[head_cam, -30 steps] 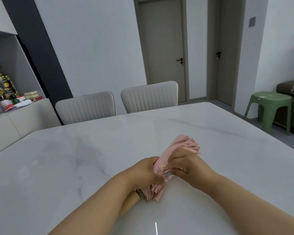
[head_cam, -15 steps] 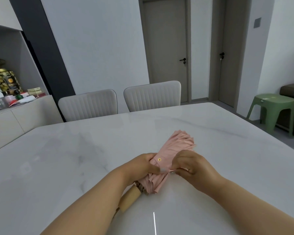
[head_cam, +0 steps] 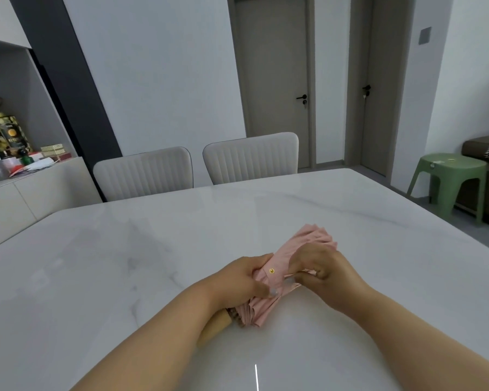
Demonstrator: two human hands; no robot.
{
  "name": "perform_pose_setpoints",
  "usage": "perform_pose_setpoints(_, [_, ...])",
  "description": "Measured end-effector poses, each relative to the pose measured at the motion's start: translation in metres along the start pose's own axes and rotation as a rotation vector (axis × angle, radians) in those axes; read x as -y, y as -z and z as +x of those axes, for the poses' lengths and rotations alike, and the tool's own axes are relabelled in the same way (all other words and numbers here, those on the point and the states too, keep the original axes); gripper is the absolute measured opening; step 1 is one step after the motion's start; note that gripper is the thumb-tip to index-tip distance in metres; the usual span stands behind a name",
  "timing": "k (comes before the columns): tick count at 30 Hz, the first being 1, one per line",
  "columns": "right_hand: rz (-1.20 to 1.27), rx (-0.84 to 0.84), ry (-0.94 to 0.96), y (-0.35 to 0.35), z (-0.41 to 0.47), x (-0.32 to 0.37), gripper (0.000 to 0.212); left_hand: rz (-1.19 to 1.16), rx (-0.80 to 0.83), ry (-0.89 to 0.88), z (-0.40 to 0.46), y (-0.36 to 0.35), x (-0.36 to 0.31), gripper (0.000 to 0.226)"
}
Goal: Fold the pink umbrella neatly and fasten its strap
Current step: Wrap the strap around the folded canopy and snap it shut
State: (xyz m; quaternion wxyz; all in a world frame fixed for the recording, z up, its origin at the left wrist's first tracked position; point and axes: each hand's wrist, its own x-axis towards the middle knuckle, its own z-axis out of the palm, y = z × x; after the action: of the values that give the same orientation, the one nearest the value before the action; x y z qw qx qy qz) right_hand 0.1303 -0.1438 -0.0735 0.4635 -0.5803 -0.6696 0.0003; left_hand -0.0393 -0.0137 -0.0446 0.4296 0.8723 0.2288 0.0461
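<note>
Both hands are working: our left hand (head_cam: 242,280) is clenching the umbrella (head_cam: 294,258) to keep its folds tight, while our right hand (head_cam: 318,268) is pinching the strap (head_cam: 290,287) toward its snap (head_cam: 271,270).

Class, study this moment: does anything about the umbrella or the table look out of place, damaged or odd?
Nothing stands out. The pink umbrella lies rolled on the table, both hands gripping it; the right hand pinches the strap, not yet on the snap.

Bare forearms; no sleeves, no jewellery
</note>
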Motion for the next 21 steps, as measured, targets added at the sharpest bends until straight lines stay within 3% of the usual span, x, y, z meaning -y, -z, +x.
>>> perform_pose_setpoints(4, [0.001,-0.002,0.046,-0.003,0.001,0.004,0.007,0.133,0.073,0.016,0.002,-0.006,-0.002,0.060])
perform_pose_setpoints(10, [-0.069,0.049,0.101,-0.004,0.002,0.011,0.020,0.264,0.050,0.061,0.005,-0.012,-0.001,0.073])
perform_pose_setpoints(21, [-0.173,0.097,0.171,-0.006,0.005,0.011,0.016,0.387,0.009,-0.045,-0.008,-0.016,-0.016,0.039])
